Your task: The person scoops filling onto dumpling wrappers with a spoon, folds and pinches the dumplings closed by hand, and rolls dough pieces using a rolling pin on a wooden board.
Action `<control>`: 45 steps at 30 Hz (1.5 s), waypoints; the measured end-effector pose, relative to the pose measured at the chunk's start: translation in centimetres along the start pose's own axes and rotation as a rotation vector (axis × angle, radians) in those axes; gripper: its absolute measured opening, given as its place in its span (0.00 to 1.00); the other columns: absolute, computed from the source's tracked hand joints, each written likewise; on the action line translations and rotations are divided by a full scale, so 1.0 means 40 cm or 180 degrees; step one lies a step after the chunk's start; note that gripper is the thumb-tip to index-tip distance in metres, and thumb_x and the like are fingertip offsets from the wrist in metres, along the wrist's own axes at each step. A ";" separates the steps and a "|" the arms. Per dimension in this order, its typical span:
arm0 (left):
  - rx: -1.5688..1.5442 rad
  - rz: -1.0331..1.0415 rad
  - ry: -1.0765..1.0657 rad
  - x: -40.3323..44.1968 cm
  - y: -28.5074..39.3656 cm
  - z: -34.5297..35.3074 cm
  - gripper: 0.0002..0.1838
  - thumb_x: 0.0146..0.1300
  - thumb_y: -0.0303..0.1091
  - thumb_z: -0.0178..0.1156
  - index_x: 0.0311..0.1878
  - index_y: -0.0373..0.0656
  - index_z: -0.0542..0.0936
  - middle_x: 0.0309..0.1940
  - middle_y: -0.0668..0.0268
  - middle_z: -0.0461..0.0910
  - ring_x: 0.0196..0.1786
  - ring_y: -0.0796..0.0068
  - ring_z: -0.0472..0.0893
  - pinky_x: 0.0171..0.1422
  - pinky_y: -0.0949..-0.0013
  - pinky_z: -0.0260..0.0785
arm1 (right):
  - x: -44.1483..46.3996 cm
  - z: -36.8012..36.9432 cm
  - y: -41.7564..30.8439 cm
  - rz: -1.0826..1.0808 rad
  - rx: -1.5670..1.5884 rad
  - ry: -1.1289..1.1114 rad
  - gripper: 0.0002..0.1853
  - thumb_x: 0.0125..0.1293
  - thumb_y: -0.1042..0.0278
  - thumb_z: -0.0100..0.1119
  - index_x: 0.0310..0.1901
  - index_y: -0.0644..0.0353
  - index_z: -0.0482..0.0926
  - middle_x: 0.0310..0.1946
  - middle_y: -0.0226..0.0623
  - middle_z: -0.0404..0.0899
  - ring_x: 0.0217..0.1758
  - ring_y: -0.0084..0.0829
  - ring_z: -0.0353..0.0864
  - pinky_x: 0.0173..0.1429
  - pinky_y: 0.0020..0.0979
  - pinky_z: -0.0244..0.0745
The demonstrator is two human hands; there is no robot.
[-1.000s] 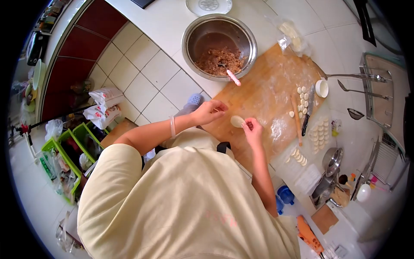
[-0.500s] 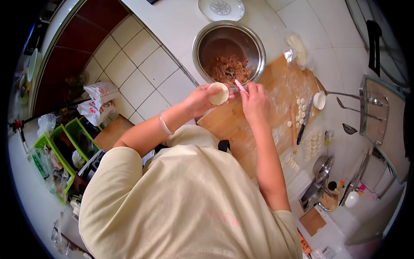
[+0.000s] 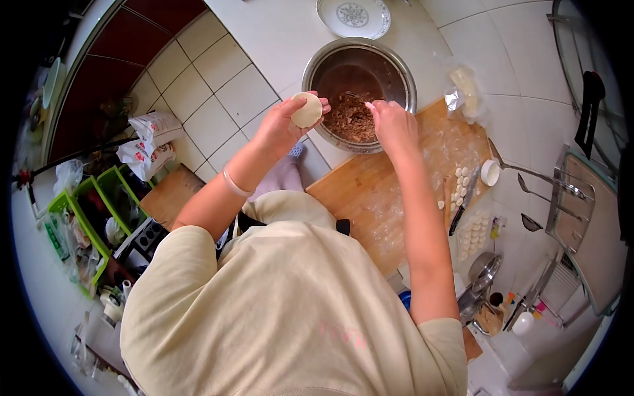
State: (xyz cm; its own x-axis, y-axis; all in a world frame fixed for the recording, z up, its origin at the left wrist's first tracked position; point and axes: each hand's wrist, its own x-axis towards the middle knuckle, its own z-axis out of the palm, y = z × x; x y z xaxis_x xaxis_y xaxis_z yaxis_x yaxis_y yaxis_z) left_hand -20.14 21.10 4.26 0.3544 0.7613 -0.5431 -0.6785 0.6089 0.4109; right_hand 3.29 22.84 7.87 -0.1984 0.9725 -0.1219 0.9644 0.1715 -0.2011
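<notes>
A round dumpling wrapper (image 3: 308,111) lies across the fingers of my left hand (image 3: 281,124), with the thumb closed over its edge. My right hand (image 3: 396,128) grips the pink handle of a spoon (image 3: 369,105) over a large metal bowl (image 3: 330,140). The spoon's front end dips into brown minced filling (image 3: 350,119) in the bowl; most of the handle is hidden by my fingers. My left hand is beside the bowl's left rim, partly in front of it.
A floured wooden board (image 3: 370,204) carries small dough pieces (image 3: 458,188), a knife (image 3: 457,223) and a rolling pin (image 3: 447,212). Flattened dough pieces (image 3: 474,234) lie beyond it. A patterned plate (image 3: 354,16) stands behind the bowl; a small white cup (image 3: 490,172) is at the right.
My left hand has moved left and up with the wrapper, away from the right hand. My right hand has shifted slightly up and right, the spoon now deeper over the filling.
</notes>
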 end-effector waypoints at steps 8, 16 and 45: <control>-0.0098 -0.0013 0.0074 0.008 0.006 0.010 0.20 0.71 0.35 0.48 0.62 0.35 0.68 0.57 0.52 0.77 0.60 0.60 0.77 0.65 0.62 0.69 | -0.022 0.001 -0.001 0.0392 0.0512 -0.0536 0.15 0.70 0.59 0.53 0.37 0.61 0.83 0.31 0.52 0.81 0.36 0.52 0.81 0.41 0.47 0.76; -0.0147 0.0060 0.0008 0.023 0.019 -0.007 0.23 0.72 0.40 0.47 0.63 0.32 0.67 0.61 0.51 0.73 0.66 0.57 0.72 0.68 0.63 0.67 | -0.097 0.051 0.015 0.0691 0.1493 -0.0491 0.11 0.67 0.63 0.56 0.39 0.58 0.85 0.30 0.51 0.81 0.34 0.51 0.81 0.39 0.43 0.75; -0.0347 0.0204 -0.0053 0.074 -0.012 0.046 0.22 0.72 0.46 0.48 0.64 0.44 0.67 0.61 0.57 0.74 0.64 0.60 0.73 0.66 0.62 0.67 | -0.216 -0.031 0.005 0.1889 0.4873 0.0087 0.11 0.72 0.71 0.51 0.43 0.68 0.81 0.45 0.36 0.85 0.22 0.09 0.63 0.20 0.16 0.58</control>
State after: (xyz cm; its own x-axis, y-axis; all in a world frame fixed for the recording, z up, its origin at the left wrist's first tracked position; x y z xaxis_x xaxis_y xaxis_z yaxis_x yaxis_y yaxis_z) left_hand -17.58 23.47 3.80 0.3179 0.8021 -0.5056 -0.7658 0.5316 0.3618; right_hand 5.43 14.66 10.09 0.1331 0.8466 -0.5153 -0.1637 -0.4940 -0.8539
